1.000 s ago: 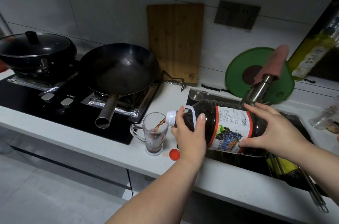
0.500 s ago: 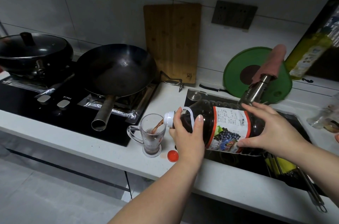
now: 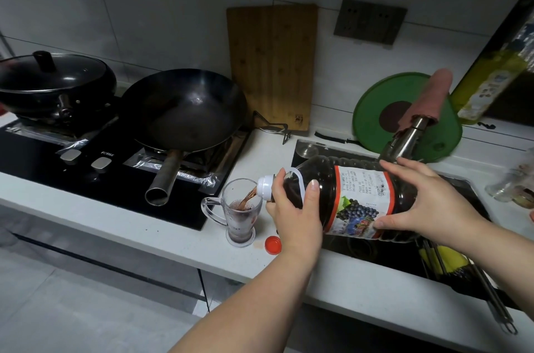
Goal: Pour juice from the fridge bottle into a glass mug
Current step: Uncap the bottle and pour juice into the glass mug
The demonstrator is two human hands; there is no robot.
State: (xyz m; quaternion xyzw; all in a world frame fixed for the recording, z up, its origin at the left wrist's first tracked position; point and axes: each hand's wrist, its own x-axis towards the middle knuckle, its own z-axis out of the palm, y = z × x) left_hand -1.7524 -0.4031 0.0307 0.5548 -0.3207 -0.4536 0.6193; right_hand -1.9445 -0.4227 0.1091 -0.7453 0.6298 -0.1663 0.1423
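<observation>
A large bottle of dark grape juice [image 3: 358, 196] lies nearly horizontal above the counter, its white neck over a glass mug [image 3: 241, 215]. A dark stream runs from the neck into the mug, which holds juice in its lower part. My left hand [image 3: 294, 217] grips the bottle's neck and shoulder from below. My right hand [image 3: 424, 202] holds the bottle's body near its base, fingers spread over the label. The red cap [image 3: 272, 244] lies on the white counter [image 3: 144, 225] just right of the mug's foot.
A black wok [image 3: 185, 110] sits on the hob with its handle pointing at the counter edge, a lidded pot [image 3: 52, 84] to its left. A wooden board [image 3: 271, 63] leans on the wall. The sink [image 3: 404, 260], tap [image 3: 404, 136] and a green lid [image 3: 404, 115] lie to the right.
The juice level in the mug has risen a little while the stream keeps flowing. Both hands and the bottle stay in nearly the same place.
</observation>
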